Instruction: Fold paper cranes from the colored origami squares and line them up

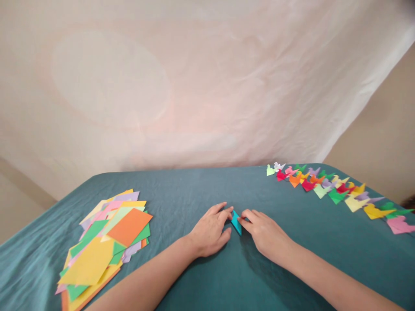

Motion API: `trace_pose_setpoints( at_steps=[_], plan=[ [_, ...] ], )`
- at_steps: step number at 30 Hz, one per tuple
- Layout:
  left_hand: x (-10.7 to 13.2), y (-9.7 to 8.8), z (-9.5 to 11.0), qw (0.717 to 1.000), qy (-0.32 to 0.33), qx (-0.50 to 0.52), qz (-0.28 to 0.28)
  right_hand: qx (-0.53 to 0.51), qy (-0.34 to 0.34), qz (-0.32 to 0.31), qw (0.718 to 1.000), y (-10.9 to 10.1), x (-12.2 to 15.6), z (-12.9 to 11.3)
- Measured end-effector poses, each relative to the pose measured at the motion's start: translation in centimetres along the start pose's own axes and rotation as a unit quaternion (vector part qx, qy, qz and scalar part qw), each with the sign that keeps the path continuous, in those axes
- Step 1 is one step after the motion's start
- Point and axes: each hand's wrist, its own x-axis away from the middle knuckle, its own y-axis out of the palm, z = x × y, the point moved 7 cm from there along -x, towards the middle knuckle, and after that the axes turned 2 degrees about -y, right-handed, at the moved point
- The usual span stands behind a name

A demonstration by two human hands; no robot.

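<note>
A small folded piece of blue paper [236, 222], narrow and diamond-shaped, lies on the green cloth between my two hands. My left hand [212, 229] rests at its left side, fingers spread and thumb apart, with a fingertip touching the paper's upper left edge. From the other side my right hand [264, 233] has its thumb and index finger closed at the paper's right edge, the other fingers curled in. Fingertips cover part of the paper's upper edges.
Loose coloured paper sheets [89, 261] lie in an overlapping pile on the left of the cloth-covered table [191, 185]. Several folded paper birds [337, 196] stand in rows along the right edge. A pale cloth [207, 86] hangs behind the table.
</note>
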Motion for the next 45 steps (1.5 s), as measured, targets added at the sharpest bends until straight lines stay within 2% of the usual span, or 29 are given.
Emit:
trace_pose_setpoints(
  at_steps=[8,16,20,28,33,36,40,43,45],
  plan=[
    [0.2,-0.6,1.6,0.997,0.054,-0.053,0.007,0.050,0.007,0.010,0.999,0.2,0.0,-0.6],
    [0.1,-0.4,1.9,0.993,0.070,-0.099,0.005,0.049,-0.003,0.017,0.999,-0.2,0.4,-0.7],
    [0.1,-0.4,1.9,0.990,0.072,-0.120,0.003,0.017,-0.032,0.015,0.999,-0.7,0.8,-0.9],
    [-0.1,-0.4,2.2,0.991,0.068,-0.119,0.001,-0.060,-0.065,-0.043,0.995,-2.0,1.4,-1.0],
    [-0.1,-0.5,2.3,0.990,0.069,-0.119,0.004,-0.106,-0.088,-0.046,0.989,-2.4,2.0,-1.4],
    [0.0,-0.4,2.2,0.991,0.069,-0.118,0.003,-0.139,-0.080,-0.026,0.987,-2.3,1.9,-1.1],
    [0.1,-0.3,1.9,0.991,0.072,-0.112,0.004,-0.180,-0.041,0.052,0.982,-2.2,1.3,0.2],
    [0.2,-0.3,1.8,0.992,0.075,-0.106,0.007,-0.174,-0.029,0.101,0.979,-2.0,1.0,1.0],
    [0.2,-0.2,1.8,0.992,0.076,-0.099,0.007,-0.165,-0.042,0.107,0.980,-1.6,0.9,1.0]
  ],
)
